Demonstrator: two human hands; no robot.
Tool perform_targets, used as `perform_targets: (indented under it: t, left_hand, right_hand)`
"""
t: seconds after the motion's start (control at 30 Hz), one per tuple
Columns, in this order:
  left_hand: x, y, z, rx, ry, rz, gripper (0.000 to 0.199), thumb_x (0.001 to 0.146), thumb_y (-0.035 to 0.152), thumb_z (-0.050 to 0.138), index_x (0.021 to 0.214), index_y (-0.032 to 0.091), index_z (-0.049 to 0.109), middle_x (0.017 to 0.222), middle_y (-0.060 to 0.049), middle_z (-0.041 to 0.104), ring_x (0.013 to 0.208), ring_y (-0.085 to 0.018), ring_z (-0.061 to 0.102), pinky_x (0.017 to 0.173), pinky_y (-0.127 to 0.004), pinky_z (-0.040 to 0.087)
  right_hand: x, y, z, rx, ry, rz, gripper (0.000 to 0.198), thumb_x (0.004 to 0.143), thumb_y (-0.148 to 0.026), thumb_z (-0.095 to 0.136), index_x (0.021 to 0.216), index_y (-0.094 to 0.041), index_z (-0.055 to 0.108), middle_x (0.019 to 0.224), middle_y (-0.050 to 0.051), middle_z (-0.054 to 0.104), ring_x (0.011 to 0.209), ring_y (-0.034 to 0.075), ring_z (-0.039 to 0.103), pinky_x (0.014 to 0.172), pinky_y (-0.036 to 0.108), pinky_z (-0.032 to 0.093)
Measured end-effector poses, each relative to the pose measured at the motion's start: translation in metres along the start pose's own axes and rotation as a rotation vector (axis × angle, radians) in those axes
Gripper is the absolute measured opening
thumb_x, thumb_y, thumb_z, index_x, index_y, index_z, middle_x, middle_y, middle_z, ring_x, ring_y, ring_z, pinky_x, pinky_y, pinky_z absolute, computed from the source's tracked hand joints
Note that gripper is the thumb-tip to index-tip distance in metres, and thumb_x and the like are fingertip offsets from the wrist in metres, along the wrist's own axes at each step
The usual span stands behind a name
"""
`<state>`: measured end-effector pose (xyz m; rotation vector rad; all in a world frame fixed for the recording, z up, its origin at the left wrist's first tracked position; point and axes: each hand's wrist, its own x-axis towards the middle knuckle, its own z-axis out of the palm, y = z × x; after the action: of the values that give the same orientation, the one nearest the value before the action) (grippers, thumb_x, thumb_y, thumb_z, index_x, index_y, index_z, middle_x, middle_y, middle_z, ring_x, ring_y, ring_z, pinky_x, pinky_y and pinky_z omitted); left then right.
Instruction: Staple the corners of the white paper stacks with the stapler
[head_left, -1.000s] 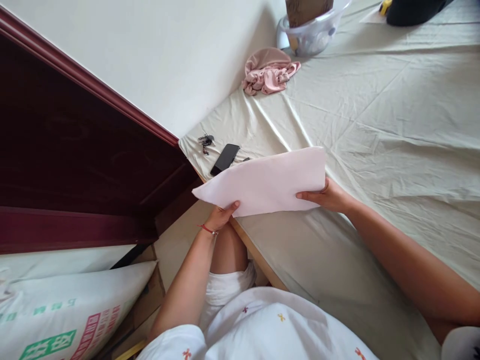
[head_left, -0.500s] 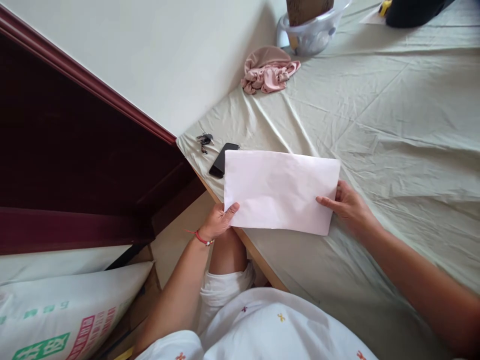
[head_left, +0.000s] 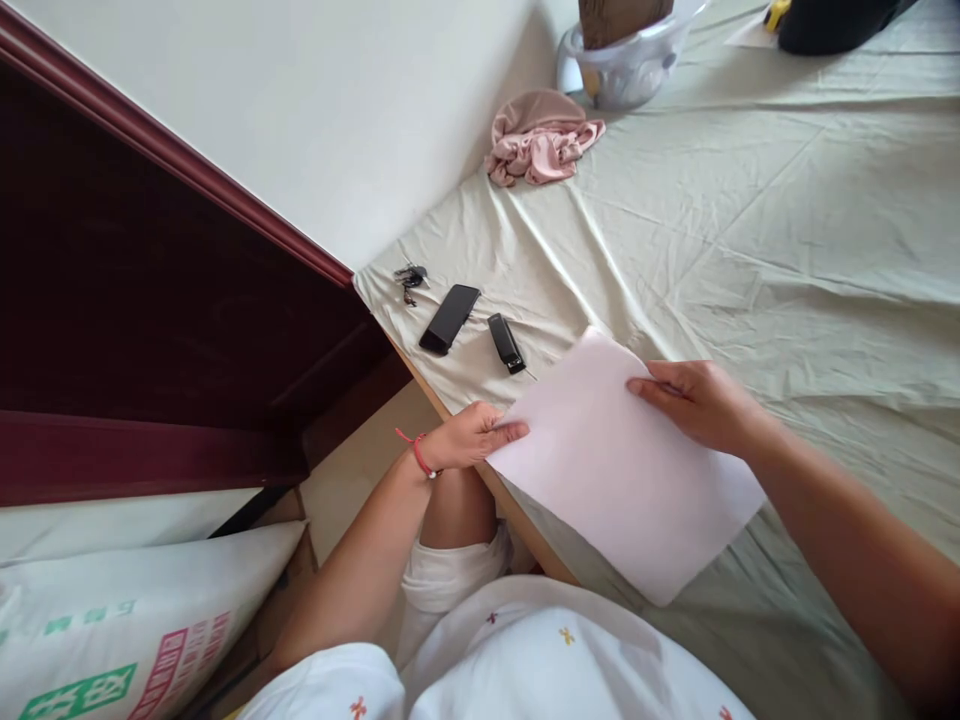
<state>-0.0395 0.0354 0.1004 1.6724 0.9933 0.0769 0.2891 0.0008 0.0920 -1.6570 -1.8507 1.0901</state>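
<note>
Between my two hands is a white sheet of paper, turned at a slant over the cloth-covered surface. My left hand, with a red string bracelet at the wrist, pinches the paper's left corner, thumb on top. On its upper right edge my right hand grips the sheet, thumb on top and fingers underneath, partly hidden. Just beyond the paper lies a small black stapler. A black phone rests to the left of it.
Keys lie near the corner by the wall. Farther back are a crumpled pink cloth and a clear plastic basket holding a cardboard piece. A dark object sits at the top right. A printed white sack stands lower left.
The paper has turned clockwise and moved down and right, uncovering the stapler and the whole phone. My left hand moved right; my right hand now grips the upper edge.
</note>
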Motion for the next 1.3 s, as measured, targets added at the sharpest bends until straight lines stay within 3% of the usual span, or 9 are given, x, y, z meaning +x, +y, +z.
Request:
perform_targets:
  t: [0.13, 0.23, 0.33, 0.47, 0.6, 0.73, 0.83, 1.03, 1.3]
  left_hand:
    - [0.009, -0.029, -0.001, -0.175, 0.248, -0.171, 0.044, 0.077, 0.058, 0.076, 0.071, 0.016, 0.063, 0.055, 0.005, 0.048, 0.047, -0.008, 0.041, 0.044, -0.020, 0.031]
    - [0.017, -0.044, 0.000, -0.276, 0.494, -0.201, 0.041, 0.070, 0.044, 0.081, 0.096, 0.014, 0.069, 0.059, 0.006, 0.056, 0.046, -0.006, 0.042, 0.046, -0.019, 0.033]
    - [0.030, -0.054, 0.001, -0.305, 0.666, -0.195, 0.049, 0.071, 0.031, 0.077, 0.115, 0.014, 0.064, 0.066, 0.005, 0.064, 0.047, -0.007, 0.044, 0.049, -0.021, 0.036]
    - [0.051, -0.070, 0.003, -0.112, 0.976, -0.151, 0.048, 0.076, 0.019, 0.070, 0.123, 0.015, 0.061, 0.093, -0.006, 0.076, 0.064, -0.012, 0.058, 0.068, -0.028, 0.050]
    - [0.061, -0.085, 0.009, 0.193, 1.202, 0.016, 0.034, 0.083, 0.019, 0.063, 0.117, 0.017, 0.066, 0.116, -0.013, 0.075, 0.091, -0.020, 0.065, 0.081, -0.035, 0.054]
    - [0.061, -0.094, 0.014, 0.300, 1.233, 0.157, 0.039, 0.086, 0.017, 0.058, 0.124, 0.020, 0.066, 0.124, -0.013, 0.071, 0.104, -0.022, 0.066, 0.084, -0.036, 0.056]
    - [0.062, -0.102, 0.015, 0.197, 1.235, 0.155, 0.038, 0.086, 0.018, 0.059, 0.124, 0.019, 0.064, 0.124, -0.014, 0.070, 0.103, -0.021, 0.068, 0.082, -0.034, 0.057]
    - [0.066, -0.110, 0.015, -0.064, 1.316, 0.143, 0.031, 0.086, 0.026, 0.064, 0.116, 0.020, 0.060, 0.116, -0.011, 0.070, 0.096, -0.018, 0.067, 0.090, -0.034, 0.056]
    - [0.059, -0.105, 0.015, 0.064, 1.196, 0.144, 0.053, 0.086, 0.034, 0.069, 0.136, 0.021, 0.057, 0.143, -0.016, 0.060, 0.117, -0.024, 0.065, 0.086, -0.032, 0.057]
  right_hand:
    - [0.015, 0.014, 0.022, 0.109, -0.026, 0.123, 0.045, 0.093, -0.051, 0.055, 0.062, -0.023, 0.038, 0.058, -0.003, 0.043, 0.052, 0.011, 0.040, 0.052, 0.028, 0.031]
    - [0.025, 0.020, 0.031, 0.233, -0.047, 0.242, 0.037, 0.089, -0.048, 0.058, 0.064, -0.023, 0.048, 0.059, -0.002, 0.050, 0.052, 0.012, 0.045, 0.049, 0.027, 0.032]
    - [0.034, 0.022, 0.034, 0.332, -0.040, 0.351, 0.028, 0.086, -0.046, 0.061, 0.072, -0.021, 0.060, 0.061, 0.001, 0.057, 0.050, 0.013, 0.049, 0.045, 0.027, 0.033]
    - [0.048, 0.021, 0.034, 0.353, -0.015, 0.407, 0.024, 0.083, -0.043, 0.064, 0.076, -0.021, 0.065, 0.057, 0.000, 0.056, 0.044, 0.012, 0.046, 0.039, 0.025, 0.029]
    - [0.057, 0.020, 0.034, 0.323, -0.015, 0.403, 0.022, 0.084, -0.041, 0.063, 0.075, -0.021, 0.063, 0.057, -0.002, 0.053, 0.043, 0.011, 0.045, 0.037, 0.025, 0.027]
    - [0.059, 0.021, 0.032, 0.302, -0.022, 0.326, 0.029, 0.087, -0.042, 0.061, 0.067, -0.022, 0.053, 0.057, -0.004, 0.047, 0.046, 0.010, 0.043, 0.041, 0.024, 0.029]
    - [0.060, 0.024, 0.032, 0.304, -0.051, 0.270, 0.036, 0.087, -0.044, 0.061, 0.063, -0.022, 0.047, 0.057, -0.004, 0.045, 0.049, 0.009, 0.040, 0.044, 0.025, 0.030]
    - [0.063, 0.030, 0.039, 0.352, -0.051, 0.242, 0.032, 0.090, -0.046, 0.057, 0.070, -0.021, 0.056, 0.062, -0.002, 0.054, 0.052, 0.012, 0.047, 0.049, 0.027, 0.034]
    - [0.066, 0.033, 0.044, 0.403, 0.046, 0.273, 0.027, 0.090, -0.041, 0.058, 0.072, -0.020, 0.062, 0.063, 0.002, 0.059, 0.053, 0.013, 0.048, 0.048, 0.028, 0.036]
